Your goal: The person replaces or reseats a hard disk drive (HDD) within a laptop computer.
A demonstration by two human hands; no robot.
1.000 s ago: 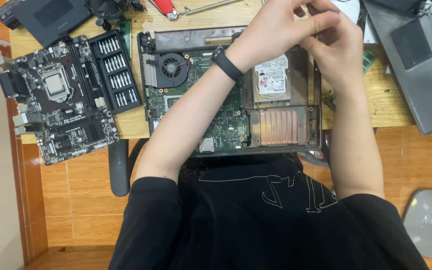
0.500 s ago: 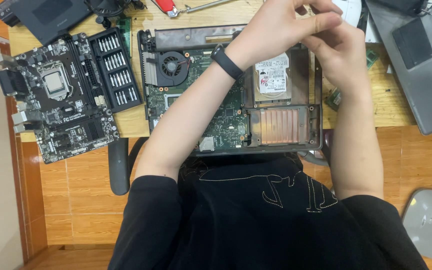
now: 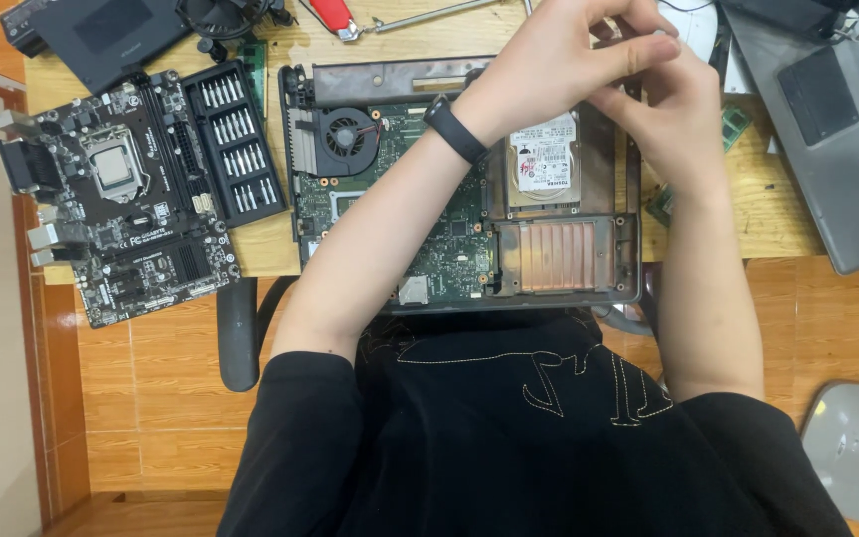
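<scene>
An opened laptop base (image 3: 469, 249) lies on the wooden desk in front of me, showing its circuit board, a cooling fan (image 3: 348, 136), a silver hard drive (image 3: 542, 164) and a copper-coloured plate (image 3: 557, 256). My left hand (image 3: 559, 60), with a black band on its wrist, is raised over the laptop's far right corner. My right hand (image 3: 670, 114) meets it there, fingertips touching. Both hands have their fingers curled close together. Whether anything small sits between them is hidden.
A bare desktop motherboard (image 3: 116, 224) overhangs the desk's left edge, beside a black tray of screwdriver bits (image 3: 234, 144). A grey closed laptop (image 3: 832, 129) lies at the right, a black device (image 3: 101, 30) and a red-handled tool (image 3: 335, 15) at the back. A chair armrest (image 3: 238, 333) is below the desk.
My two hands have stayed together over the laptop's far right corner, with only slight shifts of the fingers. Nothing else has moved.
</scene>
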